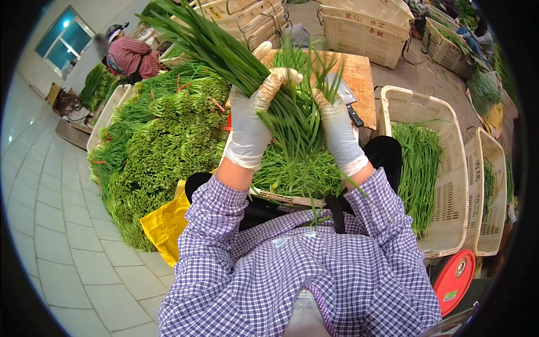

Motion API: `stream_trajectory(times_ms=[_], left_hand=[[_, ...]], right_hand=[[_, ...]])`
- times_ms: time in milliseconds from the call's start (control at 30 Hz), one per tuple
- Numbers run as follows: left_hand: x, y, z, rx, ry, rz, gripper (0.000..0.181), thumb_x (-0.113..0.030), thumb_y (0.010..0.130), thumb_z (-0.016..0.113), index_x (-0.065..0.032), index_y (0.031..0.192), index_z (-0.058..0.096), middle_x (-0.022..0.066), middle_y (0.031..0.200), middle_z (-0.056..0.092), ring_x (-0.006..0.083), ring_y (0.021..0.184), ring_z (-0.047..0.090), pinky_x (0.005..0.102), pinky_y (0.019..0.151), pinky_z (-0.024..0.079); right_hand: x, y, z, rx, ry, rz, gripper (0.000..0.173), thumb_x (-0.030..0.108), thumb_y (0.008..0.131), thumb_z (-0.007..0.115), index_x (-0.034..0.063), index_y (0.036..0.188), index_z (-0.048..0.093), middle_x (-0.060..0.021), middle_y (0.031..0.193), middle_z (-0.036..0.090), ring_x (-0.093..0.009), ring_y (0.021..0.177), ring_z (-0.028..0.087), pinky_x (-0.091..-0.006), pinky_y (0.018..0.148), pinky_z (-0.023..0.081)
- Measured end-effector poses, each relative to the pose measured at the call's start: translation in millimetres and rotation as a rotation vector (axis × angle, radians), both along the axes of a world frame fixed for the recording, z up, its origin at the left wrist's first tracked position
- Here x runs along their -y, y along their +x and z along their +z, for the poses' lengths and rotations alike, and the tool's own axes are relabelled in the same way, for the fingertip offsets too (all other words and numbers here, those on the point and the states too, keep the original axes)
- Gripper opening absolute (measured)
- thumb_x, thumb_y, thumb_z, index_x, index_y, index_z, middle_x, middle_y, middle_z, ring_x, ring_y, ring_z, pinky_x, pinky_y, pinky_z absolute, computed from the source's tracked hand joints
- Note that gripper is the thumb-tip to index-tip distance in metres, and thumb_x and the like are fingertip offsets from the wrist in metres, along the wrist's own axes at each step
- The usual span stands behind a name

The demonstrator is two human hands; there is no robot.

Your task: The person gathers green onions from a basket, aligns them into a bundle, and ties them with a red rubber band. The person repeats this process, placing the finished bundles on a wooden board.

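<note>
My left hand, in a soiled white glove, is wrapped around a thick bunch of garlic chives. The bunch slants from the upper left down between my hands. At its lower right side my right hand, gloved too, pinches some loose chive leaves that are partly blurred; its fingers are mostly hidden. Below both hands, a crate before my lap is filled with loose chive leaves. Behind the right hand, a knife with a black handle rests on a wooden board, beside more chives.
Stacked chive bundles with red ties rise at the left, beside a yellow bag. A plastic crate of chives and a red round lid are at the right. More crates stand behind; a person sits far left.
</note>
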State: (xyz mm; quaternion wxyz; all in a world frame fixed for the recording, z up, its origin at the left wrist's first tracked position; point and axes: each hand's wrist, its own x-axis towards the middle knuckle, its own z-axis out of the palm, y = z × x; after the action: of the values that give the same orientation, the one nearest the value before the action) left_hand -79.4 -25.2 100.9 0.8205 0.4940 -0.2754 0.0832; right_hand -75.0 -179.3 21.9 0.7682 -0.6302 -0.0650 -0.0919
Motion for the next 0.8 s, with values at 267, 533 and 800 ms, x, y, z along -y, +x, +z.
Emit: stream_trajectory(times_ms=[267, 533, 800], left_hand=[[-10, -4, -16, 0.042, 0.090, 0.151, 0.038, -0.010, 0.094, 0.062, 0.0034, 0.126, 0.048, 0.0123, 0.092, 0.070, 0.0189, 0.084, 0.068, 0.0319, 0.082, 0.054], [-64, 5, -34, -0.020, -0.335, 0.152, 0.040, -0.022, 0.097, 0.059, -0.0051, 0.131, 0.049, 0.0031, 0.093, 0.061, 0.0167, 0.086, 0.060, 0.0424, 0.091, 0.053], [-92, -14, -26, 0.050, -0.359, 0.339, 0.034, -0.023, 0.097, 0.059, -0.0051, 0.125, 0.054, 0.0011, 0.087, 0.060, 0.0142, 0.079, 0.059, 0.0362, 0.086, 0.053]], right_hand=[[-27, 1, -3, -0.057, 0.076, -0.107, 0.023, 0.020, 0.096, 0.060, 0.0003, 0.101, 0.068, -0.0072, 0.089, 0.071, -0.015, 0.083, 0.063, -0.0306, 0.078, 0.048], [-7, -6, -28, -0.109, 1.135, 0.198, 0.021, 0.023, 0.101, 0.050, 0.0028, 0.104, 0.055, -0.0040, 0.077, 0.054, -0.018, 0.070, 0.056, -0.0402, 0.087, 0.053], [6, 11, -92, -0.367, 1.277, 0.056, 0.010, 0.006, 0.100, 0.042, 0.0037, 0.100, 0.052, 0.0009, 0.067, 0.043, -0.011, 0.052, 0.036, -0.0237, 0.060, 0.039]])
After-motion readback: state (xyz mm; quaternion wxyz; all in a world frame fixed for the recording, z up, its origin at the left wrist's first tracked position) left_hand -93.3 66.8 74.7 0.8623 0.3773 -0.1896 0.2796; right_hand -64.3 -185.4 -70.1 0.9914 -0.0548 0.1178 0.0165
